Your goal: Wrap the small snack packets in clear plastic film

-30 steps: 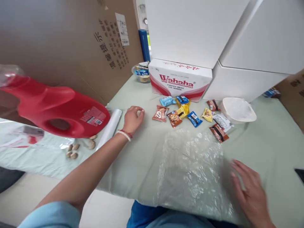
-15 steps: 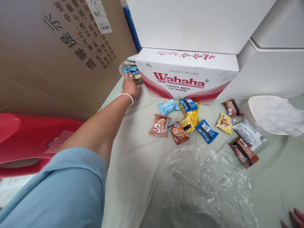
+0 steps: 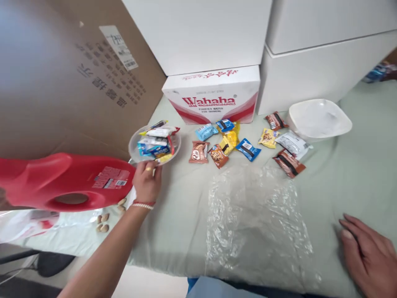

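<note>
My left hand grips the near rim of a clear plastic bowl, fingers closed on its edge. Inside the bowl lie several wrapped snacks in white, blue, red and yellow packets. At the lower right my right hand rests on the cloth with fingers stretched out and nothing in it. Between the hands a clear plastic bag is spread flat. Beyond it are loose snack packets, among them a brown packet, a light blue packet and a dark blue packet.
A white bowl stands at the right beside more packets. Behind sit a Wahaha water carton and large white boxes. To the left are a big cardboard box, a red plastic jug and several peanuts.
My left hand has drawn the bowl out from beside the Wahaha carton, toward me. The view has shifted, and more of my right hand shows.
</note>
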`<state>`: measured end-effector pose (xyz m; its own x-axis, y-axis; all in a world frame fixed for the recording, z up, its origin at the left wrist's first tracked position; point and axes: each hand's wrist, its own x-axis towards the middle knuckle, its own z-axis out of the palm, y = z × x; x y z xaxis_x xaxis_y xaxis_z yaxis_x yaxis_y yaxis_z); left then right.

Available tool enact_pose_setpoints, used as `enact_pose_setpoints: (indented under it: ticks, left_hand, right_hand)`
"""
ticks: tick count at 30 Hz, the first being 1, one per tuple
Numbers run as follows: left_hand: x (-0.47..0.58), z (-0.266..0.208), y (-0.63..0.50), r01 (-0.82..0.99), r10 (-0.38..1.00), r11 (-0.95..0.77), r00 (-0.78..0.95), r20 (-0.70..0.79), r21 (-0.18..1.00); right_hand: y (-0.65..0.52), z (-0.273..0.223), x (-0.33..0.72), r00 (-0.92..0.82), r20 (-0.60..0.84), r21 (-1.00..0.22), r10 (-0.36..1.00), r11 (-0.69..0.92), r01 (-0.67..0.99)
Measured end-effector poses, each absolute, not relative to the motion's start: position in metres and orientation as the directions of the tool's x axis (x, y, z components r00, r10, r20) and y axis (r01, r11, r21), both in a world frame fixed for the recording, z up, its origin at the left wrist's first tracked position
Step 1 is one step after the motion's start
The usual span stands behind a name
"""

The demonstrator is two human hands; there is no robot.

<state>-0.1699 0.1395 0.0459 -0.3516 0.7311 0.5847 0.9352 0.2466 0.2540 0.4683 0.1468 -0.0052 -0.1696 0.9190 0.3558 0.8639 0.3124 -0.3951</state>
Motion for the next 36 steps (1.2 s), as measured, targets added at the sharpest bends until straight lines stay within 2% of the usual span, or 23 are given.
enact_pose_setpoints:
  ticks: [4, 6, 7, 9, 11, 13, 15, 17, 18, 22, 27, 30, 33, 36]
  left_hand:
    - [-0.119, 0.081, 0.112, 0.949, 0.700, 0.129, -0.292, 0.651, 0.286]
    - [-0.085, 0.098, 0.127, 0.908, 0.662, 0.060, -0.348, 0.664, 0.416]
    - [-0.067, 0.105, 0.141, 0.848, 0.649, 0.017, -0.412, 0.640, 0.529]
    - [-0.032, 0.115, 0.176, 0.557, 0.683, -0.126, -0.551, 0.479, 0.821]
    - [-0.002, 0.119, 0.215, 0.187, 0.751, -0.219, -0.594, 0.288, 0.958]
    - [0.021, 0.116, 0.252, -0.170, 0.781, -0.220, -0.621, 0.069, 0.961]
    - [0.036, 0.109, 0.280, -0.414, 0.744, -0.090, -0.633, -0.215, 0.906]
    - [0.044, 0.100, 0.298, -0.505, 0.673, 0.015, -0.633, -0.382, 0.863]
    - [0.046, 0.097, 0.303, -0.511, 0.649, 0.041, -0.640, -0.412, 0.859]
    - [0.048, 0.092, 0.299, -0.466, 0.629, 0.026, -0.680, -0.376, 0.884]
    - [0.049, 0.109, 0.277, -0.394, 0.717, -0.134, -0.672, -0.186, 0.909]
    - [0.045, 0.131, 0.266, -0.462, 0.751, -0.184, -0.636, -0.179, 0.868]
    - [0.050, 0.153, 0.249, -0.616, 0.829, -0.140, -0.501, -0.249, 0.775]
    - [0.082, 0.162, 0.218, -0.695, 0.920, -0.039, -0.306, -0.246, 0.718]
  right_hand:
    - [0.148, -0.003, 0.462, -0.217, 0.368, -0.367, 0.904, 0.356, 0.859]
    - [0.148, -0.003, 0.461, -0.213, 0.376, -0.375, 0.902, 0.358, 0.855]
    - [0.148, -0.003, 0.461, -0.213, 0.377, -0.379, 0.901, 0.360, 0.852]
    - [0.149, -0.004, 0.461, -0.212, 0.390, -0.388, 0.896, 0.369, 0.844]
    - [0.149, -0.004, 0.461, -0.217, 0.409, -0.393, 0.886, 0.386, 0.834]
    - [0.150, -0.005, 0.460, -0.222, 0.426, -0.392, 0.877, 0.401, 0.828]
    - [0.150, -0.005, 0.460, -0.222, 0.434, -0.391, 0.873, 0.404, 0.827]
    - [0.150, -0.005, 0.460, -0.218, 0.437, -0.397, 0.873, 0.404, 0.824]
    - [0.150, -0.005, 0.460, -0.218, 0.437, -0.400, 0.873, 0.405, 0.822]
    - [0.150, -0.005, 0.461, -0.217, 0.442, -0.404, 0.870, 0.410, 0.818]
    - [0.151, -0.010, 0.462, -0.205, 0.432, -0.425, 0.878, 0.398, 0.813]
    - [0.152, -0.011, 0.463, -0.195, 0.414, -0.443, 0.889, 0.384, 0.810]
    - [0.151, 0.004, 0.465, -0.156, 0.392, -0.499, 0.906, 0.353, 0.791]
    - [0.146, 0.039, 0.460, -0.024, 0.402, -0.591, 0.916, 0.279, 0.757]
